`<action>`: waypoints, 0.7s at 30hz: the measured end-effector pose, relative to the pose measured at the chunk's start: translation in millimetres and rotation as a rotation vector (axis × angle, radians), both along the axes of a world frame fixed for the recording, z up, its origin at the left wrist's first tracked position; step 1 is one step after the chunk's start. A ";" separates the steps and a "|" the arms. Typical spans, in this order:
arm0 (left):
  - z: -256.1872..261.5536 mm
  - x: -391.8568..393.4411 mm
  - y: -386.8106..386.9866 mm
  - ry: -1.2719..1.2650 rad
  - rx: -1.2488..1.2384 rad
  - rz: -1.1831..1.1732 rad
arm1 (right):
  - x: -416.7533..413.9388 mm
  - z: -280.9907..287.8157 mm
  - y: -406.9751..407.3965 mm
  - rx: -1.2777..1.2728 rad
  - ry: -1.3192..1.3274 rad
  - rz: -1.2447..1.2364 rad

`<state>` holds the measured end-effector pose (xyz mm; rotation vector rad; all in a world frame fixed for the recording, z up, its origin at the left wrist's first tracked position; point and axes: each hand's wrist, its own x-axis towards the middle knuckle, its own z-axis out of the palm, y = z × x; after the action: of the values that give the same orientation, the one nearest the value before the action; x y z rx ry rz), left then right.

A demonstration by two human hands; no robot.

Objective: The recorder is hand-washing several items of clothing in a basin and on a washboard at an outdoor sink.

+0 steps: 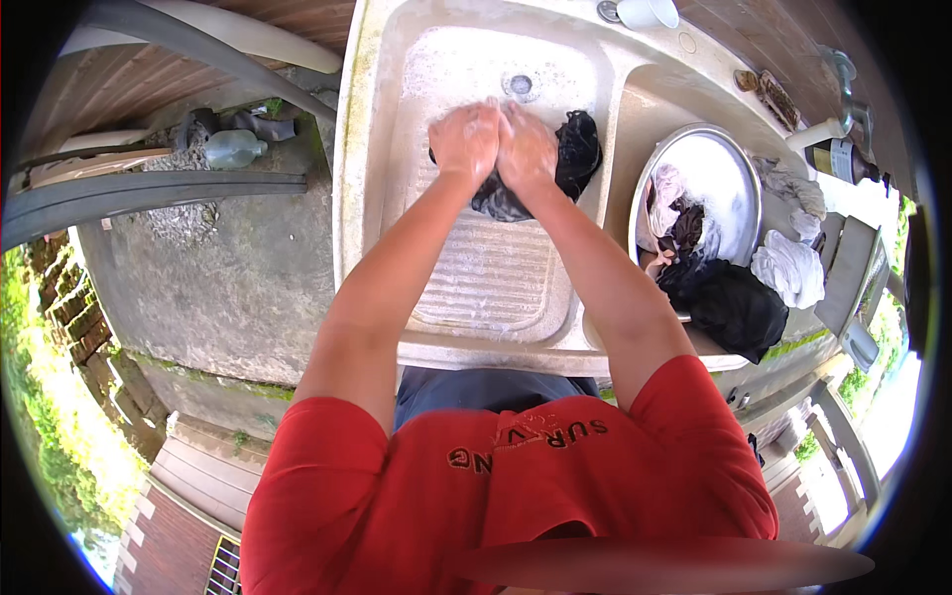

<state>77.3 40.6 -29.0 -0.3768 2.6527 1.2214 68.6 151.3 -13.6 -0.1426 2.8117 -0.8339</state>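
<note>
A stone laundry sink (349, 223) lies before me, its left basin fitted with a ridged washboard slope (483, 286). Wet black cloth (579, 152) is bunched on the upper part of that slope, below the round drain (520, 85). My left hand (467, 143) and my right hand (529, 145) are side by side on the cloth, touching each other, with soapy wet skin. Both grip the cloth from above; the fingertips are hidden from me. Suds coat the basin floor around the drain.
A round metal basin (753, 175) with sudsy clothes sits in the right compartment. Black cloth (732, 309) hangs over its near edge, beside white cloth (790, 269). A white cup (648, 13), a scrub brush (778, 100) and a dark bottle (840, 161) stand along the far and right sides.
</note>
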 end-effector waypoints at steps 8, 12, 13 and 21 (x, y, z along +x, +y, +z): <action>22.0 48.5 9.5 0.399 -0.209 -0.069 | 35.9 4.5 14.2 -0.018 0.224 0.187; 2.8 -36.9 10.0 0.538 -0.445 0.073 | -21.1 -36.5 -1.6 0.202 0.471 -0.112; -1.7 -35.2 5.5 0.648 -0.589 0.144 | -27.3 -12.9 -3.4 0.204 0.388 -0.008; 50.0 128.8 22.7 0.430 -0.019 -0.160 | 106.4 -5.2 35.9 -0.146 0.561 0.145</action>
<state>206.2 63.3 20.9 0.1126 2.9747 1.3520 175.0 187.2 -18.8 -0.6940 3.1829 -1.1054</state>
